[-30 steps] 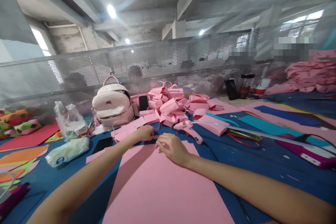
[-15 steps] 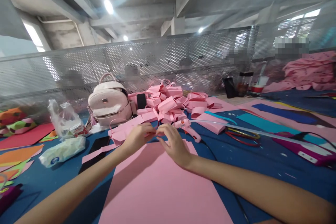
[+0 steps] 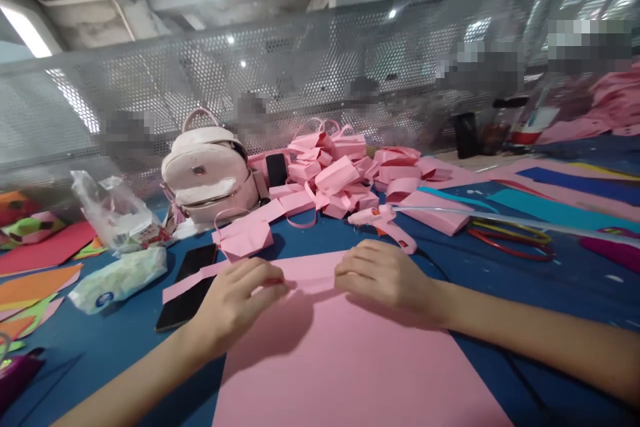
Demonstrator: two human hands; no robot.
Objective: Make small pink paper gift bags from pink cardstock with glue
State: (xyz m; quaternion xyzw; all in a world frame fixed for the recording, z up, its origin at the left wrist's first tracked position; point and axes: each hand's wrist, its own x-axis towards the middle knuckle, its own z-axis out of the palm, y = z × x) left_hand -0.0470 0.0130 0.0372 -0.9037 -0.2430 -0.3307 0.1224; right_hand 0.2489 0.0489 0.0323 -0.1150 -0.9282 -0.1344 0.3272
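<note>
Both hands press flat on a smooth pink sheet (image 3: 350, 360) lying on the blue surface (image 3: 500, 280). The left hand (image 3: 237, 297) and right hand (image 3: 385, 273) hold their fingers together on its folded far edge. Behind lie folded pink boxes (image 3: 340, 180) and a rounded pale backpack (image 3: 207, 173).

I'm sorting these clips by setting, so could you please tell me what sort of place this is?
Probably a craft workshop with shared tables. A heap of folded pink paper pieces and a glue gun lie on the blue table, and both hands press a large pink sheet. A perforated metal screen divides it from blurred people beyond.
</note>
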